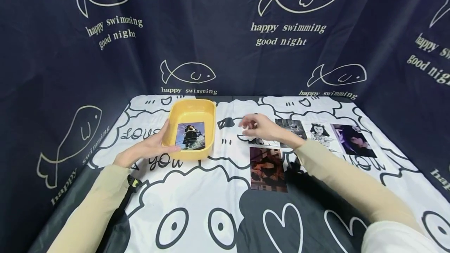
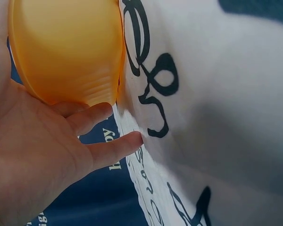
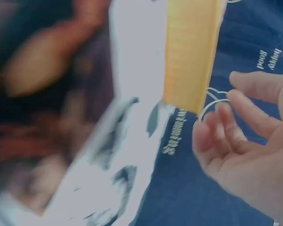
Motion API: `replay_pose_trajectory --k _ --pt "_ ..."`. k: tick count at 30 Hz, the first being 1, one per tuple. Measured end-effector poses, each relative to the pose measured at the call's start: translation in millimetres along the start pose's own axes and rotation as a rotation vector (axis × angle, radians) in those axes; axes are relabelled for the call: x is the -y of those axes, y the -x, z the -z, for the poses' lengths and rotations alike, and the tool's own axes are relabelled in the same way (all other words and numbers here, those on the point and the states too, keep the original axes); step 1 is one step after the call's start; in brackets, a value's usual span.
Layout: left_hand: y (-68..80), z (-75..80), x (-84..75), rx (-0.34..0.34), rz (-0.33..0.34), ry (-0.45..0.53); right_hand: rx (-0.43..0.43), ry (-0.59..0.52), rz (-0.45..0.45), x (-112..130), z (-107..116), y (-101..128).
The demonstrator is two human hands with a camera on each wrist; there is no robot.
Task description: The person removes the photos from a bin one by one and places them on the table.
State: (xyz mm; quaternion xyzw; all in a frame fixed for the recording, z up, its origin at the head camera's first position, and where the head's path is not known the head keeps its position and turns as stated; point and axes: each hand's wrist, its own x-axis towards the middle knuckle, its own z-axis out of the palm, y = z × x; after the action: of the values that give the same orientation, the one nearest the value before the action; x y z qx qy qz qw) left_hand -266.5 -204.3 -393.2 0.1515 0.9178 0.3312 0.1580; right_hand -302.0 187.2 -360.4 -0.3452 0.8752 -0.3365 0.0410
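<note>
A yellow tray (image 1: 207, 109) stands at the back left of the table, with one photo (image 1: 190, 136) lying flat inside it. My left hand (image 1: 149, 147) holds the tray's near left corner, thumb at the rim and fingers along the front wall. The left wrist view shows the fingers (image 2: 92, 117) against the tray's (image 2: 66, 47) outer wall. My right hand (image 1: 258, 127) hovers over the photos to the right of the tray, its fingers loosely curled and holding nothing. In the right wrist view the fingers (image 3: 226, 136) hang relaxed, with the tray's edge (image 3: 191, 47) beyond them.
Several photos lie on the cartoon-printed tablecloth: a dark one (image 1: 268, 169) nearest me, one (image 1: 261, 141) partly under my right hand, and others (image 1: 293, 127) (image 1: 320, 134) (image 1: 353, 139) in a row towards the right. Dark fish-print curtains (image 1: 225, 34) wall the table.
</note>
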Motion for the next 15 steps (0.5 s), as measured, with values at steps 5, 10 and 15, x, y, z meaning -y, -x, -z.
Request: replay_pose_trajectory --k 5,10,15 --pt "1.0 -0.6 -0.4 0.001 -0.007 0.001 0.017 -0.115 0.003 14 0 -49" --pt "1.4 -1.8 1.1 0.001 -0.014 0.007 0.083 -0.203 0.02 22 -8 -91" --pt "0.3 -1.0 2.1 -0.008 -0.026 0.003 0.161 -0.246 0.038 25 -21 -127"
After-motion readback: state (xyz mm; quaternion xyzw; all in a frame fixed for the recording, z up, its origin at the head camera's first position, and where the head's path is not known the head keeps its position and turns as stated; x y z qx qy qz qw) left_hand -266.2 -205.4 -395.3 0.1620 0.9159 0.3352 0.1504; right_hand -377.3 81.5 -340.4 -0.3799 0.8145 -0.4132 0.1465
